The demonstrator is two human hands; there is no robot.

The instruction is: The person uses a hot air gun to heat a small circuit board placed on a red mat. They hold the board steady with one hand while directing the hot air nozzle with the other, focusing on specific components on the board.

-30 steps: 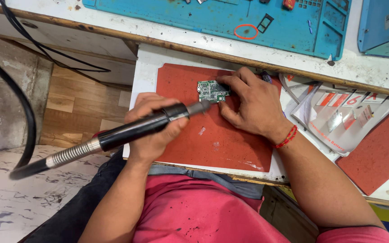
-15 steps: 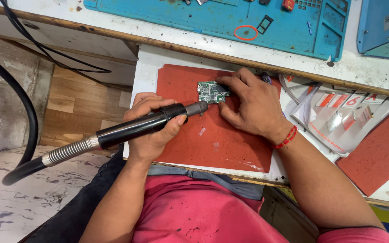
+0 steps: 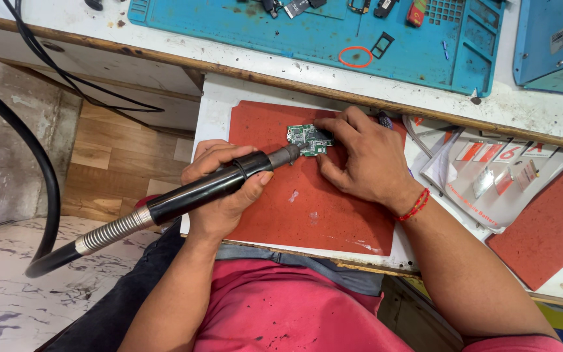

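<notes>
Hands number two: left hand [image 3: 226, 186] has its fingers wrapped tight around one black rotary handpiece [image 3: 210, 186], right hand [image 3: 360, 156] presses spread fingers on one green circuit board [image 3: 307, 139] at frame centre, on a red mat [image 3: 314, 202]. Right of centre lies a white packet [image 3: 490, 176] with red labels.

Two hands, left [image 3: 226, 186] and right [image 3: 363, 156]; one black rotary handpiece [image 3: 210, 189]; one green circuit board [image 3: 309, 138]; two red mats [image 3: 307, 195] [image 3: 545, 225]; one blue work mat [image 3: 320, 29]; perhaps four small parts on it.
</notes>
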